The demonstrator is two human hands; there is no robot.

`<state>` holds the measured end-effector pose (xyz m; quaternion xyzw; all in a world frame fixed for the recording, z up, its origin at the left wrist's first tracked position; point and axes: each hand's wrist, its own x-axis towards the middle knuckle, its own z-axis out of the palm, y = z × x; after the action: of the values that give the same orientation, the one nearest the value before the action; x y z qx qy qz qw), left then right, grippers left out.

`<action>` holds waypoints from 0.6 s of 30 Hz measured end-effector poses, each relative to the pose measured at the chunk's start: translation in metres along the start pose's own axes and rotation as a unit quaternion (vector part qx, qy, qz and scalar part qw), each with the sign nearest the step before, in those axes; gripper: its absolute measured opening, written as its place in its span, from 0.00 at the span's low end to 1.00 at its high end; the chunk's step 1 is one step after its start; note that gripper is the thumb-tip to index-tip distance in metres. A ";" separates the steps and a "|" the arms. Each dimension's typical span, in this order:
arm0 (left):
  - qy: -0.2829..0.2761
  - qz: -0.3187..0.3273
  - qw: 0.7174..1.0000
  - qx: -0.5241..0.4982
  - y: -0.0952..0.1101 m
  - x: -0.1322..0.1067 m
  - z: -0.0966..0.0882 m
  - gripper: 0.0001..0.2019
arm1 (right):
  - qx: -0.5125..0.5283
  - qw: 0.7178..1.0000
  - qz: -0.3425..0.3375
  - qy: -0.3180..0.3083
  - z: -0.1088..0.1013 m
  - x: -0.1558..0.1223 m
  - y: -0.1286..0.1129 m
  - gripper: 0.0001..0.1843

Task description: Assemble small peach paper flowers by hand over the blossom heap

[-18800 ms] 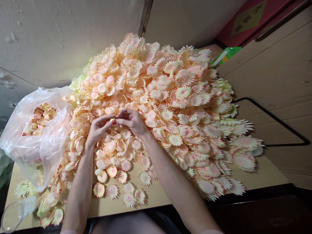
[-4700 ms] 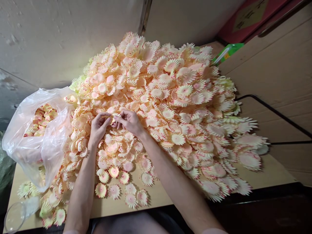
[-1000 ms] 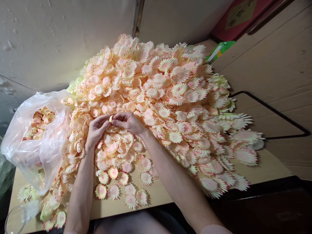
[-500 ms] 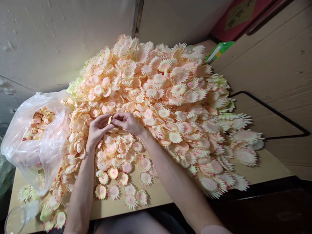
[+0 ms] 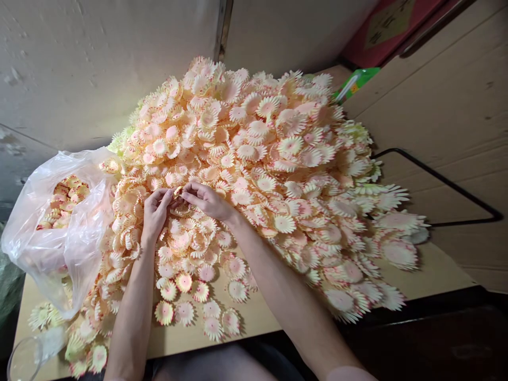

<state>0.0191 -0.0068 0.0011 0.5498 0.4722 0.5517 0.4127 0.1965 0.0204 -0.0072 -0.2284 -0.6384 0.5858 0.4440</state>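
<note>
My left hand (image 5: 155, 212) and my right hand (image 5: 207, 201) meet in front of a large heap of artificial flower petal pieces (image 5: 257, 159). Between their fingertips is one small, cream-coloured petal piece (image 5: 178, 191), pinched from both sides. Its far details are too small to make out. The heap's pieces are pale pink and cream discs with fringed edges, some tipped red. Below my hands, several loose discs (image 5: 184, 313) lie on the tabletop between my forearms.
At the left stands a clear plastic bag (image 5: 85, 259) with red-tipped petal pieces (image 5: 71, 198) inside. A transparent round container (image 5: 26, 355) sits at the table's (image 5: 257, 317) near left corner. To the right are a black bent rod (image 5: 448, 180) and cardboard (image 5: 444, 106).
The held petal piece has turned and now lies flatter between the fingertips. My left fingers have drawn closer together, while my right hand has barely moved.
</note>
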 end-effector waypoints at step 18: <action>0.013 -0.095 0.979 -0.179 0.009 0.002 0.000 0.18 | 0.140 0.990 0.031 0.008 0.000 -0.001 -0.003 0.19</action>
<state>0.0198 -0.0065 0.0101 0.4122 0.4214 0.5929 0.5486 0.1982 0.0189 -0.0049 -0.1884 -0.5393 0.6812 0.4578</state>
